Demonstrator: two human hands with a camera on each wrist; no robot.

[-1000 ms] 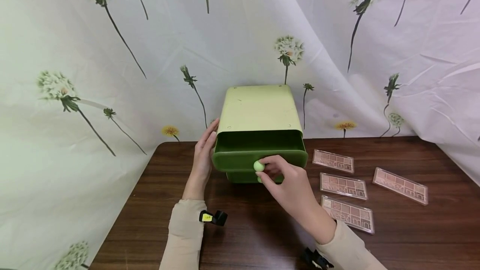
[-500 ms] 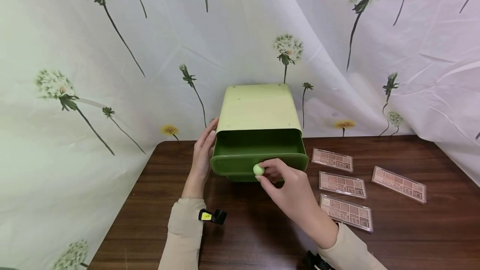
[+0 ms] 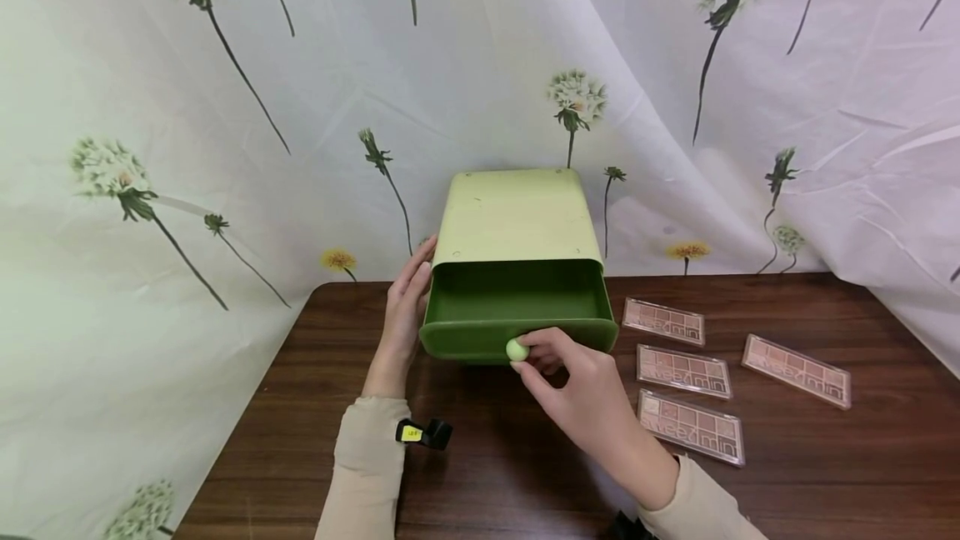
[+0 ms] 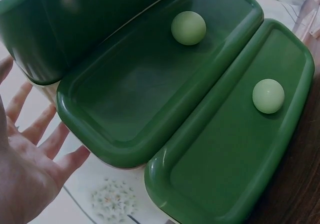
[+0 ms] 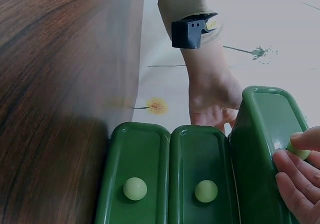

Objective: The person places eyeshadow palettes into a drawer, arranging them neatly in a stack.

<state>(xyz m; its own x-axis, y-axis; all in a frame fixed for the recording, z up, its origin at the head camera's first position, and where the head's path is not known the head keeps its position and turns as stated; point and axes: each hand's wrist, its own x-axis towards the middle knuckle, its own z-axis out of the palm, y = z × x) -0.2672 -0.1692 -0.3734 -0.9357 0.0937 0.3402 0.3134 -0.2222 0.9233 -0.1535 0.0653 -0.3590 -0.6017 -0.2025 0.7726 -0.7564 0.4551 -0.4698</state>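
A small cabinet (image 3: 521, 215) with a pale green top and dark green drawers stands near the back edge of the table. Its top drawer (image 3: 457, 342) is pulled out, and its inside looks bare. My right hand (image 3: 588, 394) pinches the round pale green drawer knob (image 3: 517, 349) between thumb and fingers. Along the cabinet's left side rests my left hand (image 3: 405, 315), fingers extended. In the left wrist view, the middle drawer (image 4: 125, 103) and the bottom drawer (image 4: 220, 164) are pushed in, each with its own knob.
Several clear-cased eyeshadow palettes lie to the right of the cabinet: a back one (image 3: 664, 322), a middle one (image 3: 684, 371), a front one (image 3: 692, 427) and a slanted one (image 3: 797, 371). Behind the dark wooden table (image 3: 300, 457) hangs a dandelion-print cloth (image 3: 480, 57).
My right hand has drawn the top drawer further out toward me by its knob, showing more of the inside. The left hand stays at the cabinet's side.
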